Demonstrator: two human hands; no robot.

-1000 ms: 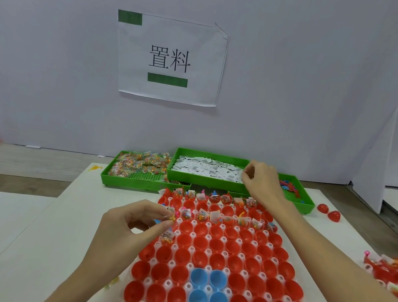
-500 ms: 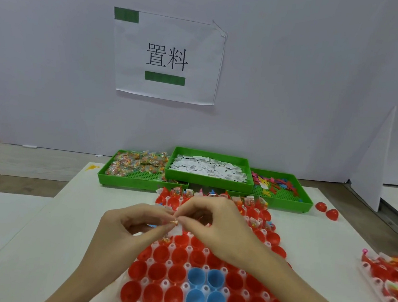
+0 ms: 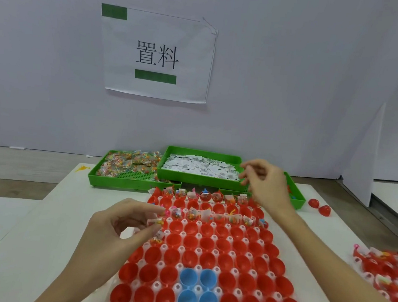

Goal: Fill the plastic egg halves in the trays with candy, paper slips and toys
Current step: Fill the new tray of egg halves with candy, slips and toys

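Wall sign (image 3: pixel 157 55) reads 置料. Below it: egg tray (image 3: pixel 208 258) w/ red and blue halves, far rows filled; green bins: candy (image 3: pixel 127 165), slips (image 3: pixel 200 167). My left hand (image 3: pixel 114 230) pinches a candy packet (image 3: pixel 155 221) over tray's left edge; right hand (image 3: pixel 265 180), fingers loosely curled, at slips bin, can't tell if holding.

A white paper sign (image 3: pixel 158 55) taped to the wall in the upper middle of the frame reads "置料" in black, between two green bars.

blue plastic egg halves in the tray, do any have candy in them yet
No, all four blue plastic egg halves sit empty among red ones.
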